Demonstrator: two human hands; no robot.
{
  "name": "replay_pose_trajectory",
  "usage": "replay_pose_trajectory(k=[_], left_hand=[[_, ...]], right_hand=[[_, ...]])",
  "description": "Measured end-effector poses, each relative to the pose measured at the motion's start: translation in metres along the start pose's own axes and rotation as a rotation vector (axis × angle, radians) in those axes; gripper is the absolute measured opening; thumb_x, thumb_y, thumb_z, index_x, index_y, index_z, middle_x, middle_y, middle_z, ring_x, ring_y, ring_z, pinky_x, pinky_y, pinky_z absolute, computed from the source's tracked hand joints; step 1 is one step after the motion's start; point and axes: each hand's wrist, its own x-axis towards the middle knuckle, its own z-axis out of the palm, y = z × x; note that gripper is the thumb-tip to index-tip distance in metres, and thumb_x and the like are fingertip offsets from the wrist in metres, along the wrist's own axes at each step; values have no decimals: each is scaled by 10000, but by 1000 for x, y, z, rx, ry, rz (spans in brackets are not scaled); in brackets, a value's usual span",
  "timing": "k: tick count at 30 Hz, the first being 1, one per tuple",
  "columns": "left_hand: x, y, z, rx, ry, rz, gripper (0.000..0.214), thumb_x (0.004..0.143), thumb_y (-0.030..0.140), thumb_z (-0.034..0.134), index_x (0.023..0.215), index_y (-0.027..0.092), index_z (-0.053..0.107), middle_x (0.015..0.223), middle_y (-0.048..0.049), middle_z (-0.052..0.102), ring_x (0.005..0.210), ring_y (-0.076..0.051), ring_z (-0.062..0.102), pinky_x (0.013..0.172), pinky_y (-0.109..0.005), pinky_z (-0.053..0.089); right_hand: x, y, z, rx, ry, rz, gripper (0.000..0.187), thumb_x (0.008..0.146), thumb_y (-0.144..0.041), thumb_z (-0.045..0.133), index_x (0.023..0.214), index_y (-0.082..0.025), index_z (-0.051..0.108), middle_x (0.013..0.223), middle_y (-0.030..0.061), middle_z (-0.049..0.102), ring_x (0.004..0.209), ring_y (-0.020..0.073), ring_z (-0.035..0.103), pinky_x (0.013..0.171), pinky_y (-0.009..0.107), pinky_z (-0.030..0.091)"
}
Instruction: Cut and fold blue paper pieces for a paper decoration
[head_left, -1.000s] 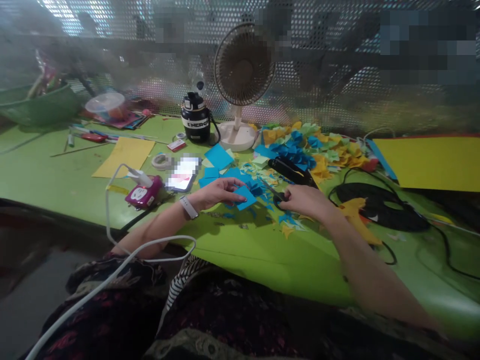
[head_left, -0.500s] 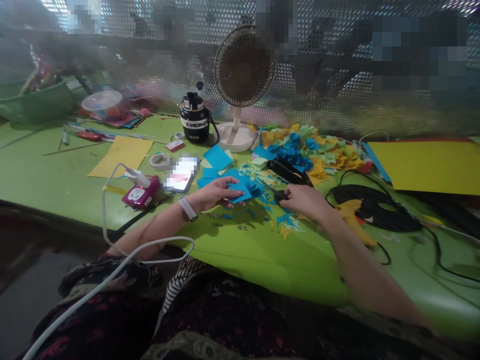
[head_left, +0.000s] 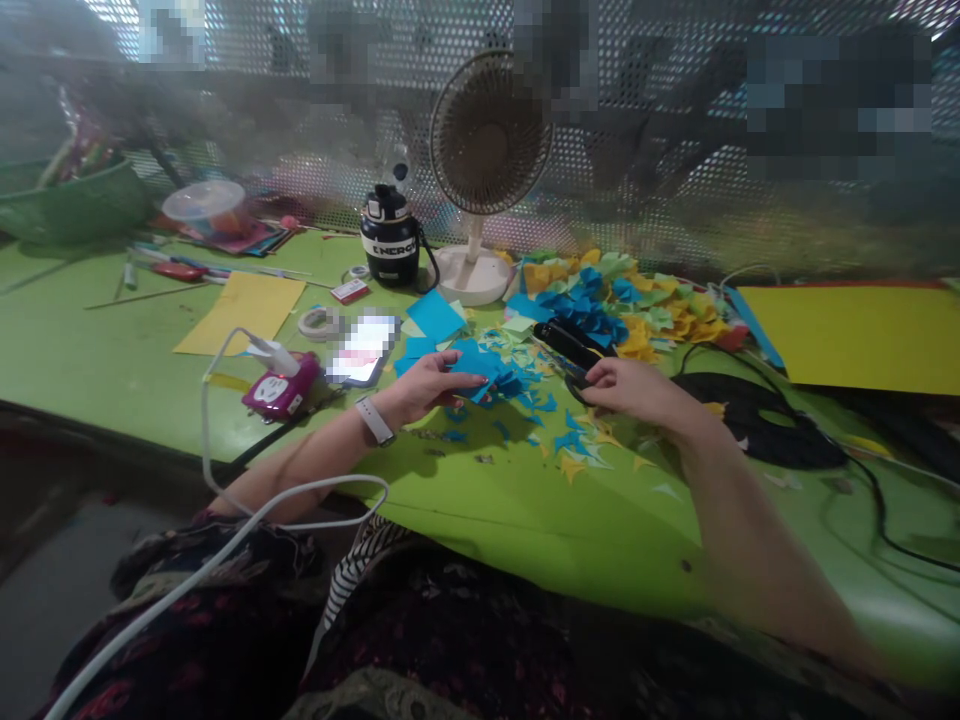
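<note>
The left hand [head_left: 427,388], its grip pressed together, pinches one blue paper square [head_left: 476,360] at centre frame. To its right, the right hand [head_left: 634,388] has drawn rightward from the paper, its grip closed on one pair of black scissors [head_left: 576,385], blades hidden, above the scrap-strewn desk [head_left: 600,540].
</note>
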Motion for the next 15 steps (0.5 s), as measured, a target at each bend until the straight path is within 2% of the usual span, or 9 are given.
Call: replay_pose_trajectory(k=[4, 8, 10, 12, 15], left_hand=[[-1, 1, 0, 7, -10, 43, 735, 654, 87, 856, 1315, 124, 538, 890, -68, 732, 686, -130, 696, 459, -164, 443], [2, -2, -4, 9, -76, 103, 395, 658, 182, 869, 997, 103, 683, 901, -84, 745, 708, -115, 683, 514, -169, 457], [3, -3, -5, 3, -96, 121, 314, 649, 232, 878, 867, 100, 695, 887, -79, 746, 706, -107, 676, 527, -170, 463], [4, -3, -5, -23, -94, 134, 302, 651, 251, 877, 843, 110, 690, 866, -64, 745, 691, -103, 677, 509, -163, 452], [3, -1, -5, -68, -119, 142, 302, 677, 263, 861, 862, 124, 666, 878, -68, 750, 706, -128, 707, 464, -157, 422]], right_hand=[[-3, -7, 4, 251, -4, -38, 213, 776, -294, 751, 787, -203, 559, 670, 9, 661, 551, 136, 645, 553, 251, 524], [-8, -17, 14, 476, -80, -98, 422, 665, -494, 843, 789, -199, 568, 697, 17, 683, 511, 106, 598, 507, 238, 516], [-10, -22, 22, 550, -129, -130, 521, 604, -595, 842, 820, -191, 593, 713, 18, 690, 493, 93, 572, 490, 233, 496], [-14, -26, 32, 603, -203, -152, 577, 582, -653, 821, 849, -186, 612, 726, 15, 683, 490, 89, 558, 497, 244, 487], [-20, -34, 45, 599, -328, -163, 564, 586, -646, 813, 853, -191, 614, 754, 10, 669, 540, 107, 579, 545, 270, 491]])
